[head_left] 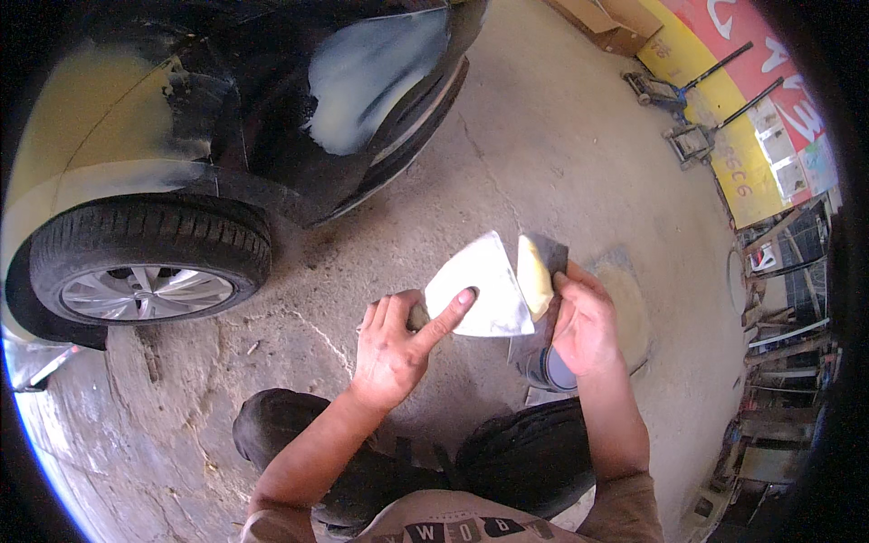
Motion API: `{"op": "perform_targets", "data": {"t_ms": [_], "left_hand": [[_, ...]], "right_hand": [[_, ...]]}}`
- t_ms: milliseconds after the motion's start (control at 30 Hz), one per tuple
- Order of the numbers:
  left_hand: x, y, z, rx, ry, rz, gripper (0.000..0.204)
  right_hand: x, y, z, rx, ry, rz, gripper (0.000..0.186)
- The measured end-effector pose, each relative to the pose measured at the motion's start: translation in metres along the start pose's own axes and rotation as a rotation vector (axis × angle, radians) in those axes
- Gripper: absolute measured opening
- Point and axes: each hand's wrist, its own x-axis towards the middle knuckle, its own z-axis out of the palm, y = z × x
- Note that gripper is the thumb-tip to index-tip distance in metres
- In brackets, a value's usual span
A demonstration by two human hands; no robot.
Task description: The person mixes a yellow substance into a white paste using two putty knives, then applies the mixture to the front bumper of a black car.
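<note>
In front of my knees, my left hand [394,348] grips a white flat, roughly four-sided plate [484,281], its thumb lying across the top face. My right hand [587,324] is closed on a dark flat filler spreader [554,253] whose near face carries a thick strip of pale yellow putty [536,279]. The spreader is held close beside the plate's right edge; I cannot tell whether they touch. Beneath my right hand a round can [554,371] stands on the floor, partly hidden.
A dark car with a wheel [149,262] stands at the left. Pale filler patches [376,77] cover its bumper and fender [100,118]. Two floor jacks [692,140] stand by a yellow and red wall panel at the far right, near a cardboard box [606,23]. Assorted parts [787,362] line the right side.
</note>
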Motion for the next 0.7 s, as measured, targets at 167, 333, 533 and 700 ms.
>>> {"op": "perform_targets", "data": {"t_ms": [167,333,533,700], "left_hand": [[-0.007,-0.003,0.007,-0.809,-0.098,-0.399,0.039],[-0.002,0.013,-0.003,-1.387,-0.535,-0.814,0.041],[-0.004,0.010,-0.006,-1.625,-0.454,-0.896,0.037],[-0.004,0.013,0.010,-1.876,-0.249,-0.862,0.027]], "right_hand": [[0.009,-0.010,-0.010,-0.219,0.122,-0.507,0.025],[-0.004,0.000,0.008,-0.623,-0.104,-0.549,0.024],[0.001,-0.007,0.025,-1.244,-0.186,-0.420,0.016],[0.006,0.008,0.020,-1.433,-0.025,-0.931,0.042]]}}
